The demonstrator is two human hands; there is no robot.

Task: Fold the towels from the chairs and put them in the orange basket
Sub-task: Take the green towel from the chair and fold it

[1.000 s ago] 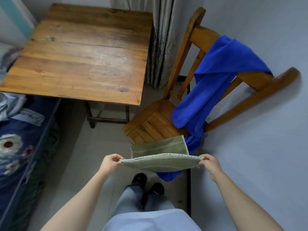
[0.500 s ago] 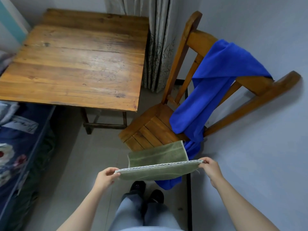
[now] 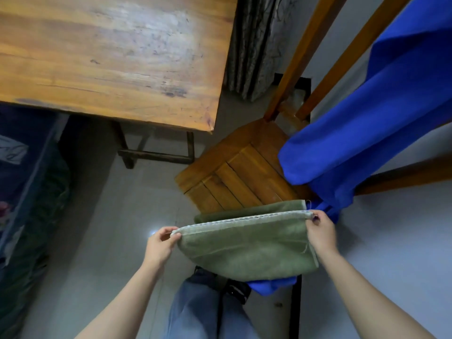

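Green towel hanging doubled just in front of chair, sagging deeper than a second ago; left hand and right hand pinching its top corners; first fold looking done, blue towel draping over chair

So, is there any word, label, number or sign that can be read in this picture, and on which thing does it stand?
No text can be read.
The pale patch on the bedding: dark marks, too blurred to read.
The green towel, blue towel, table and chair: no text shows.
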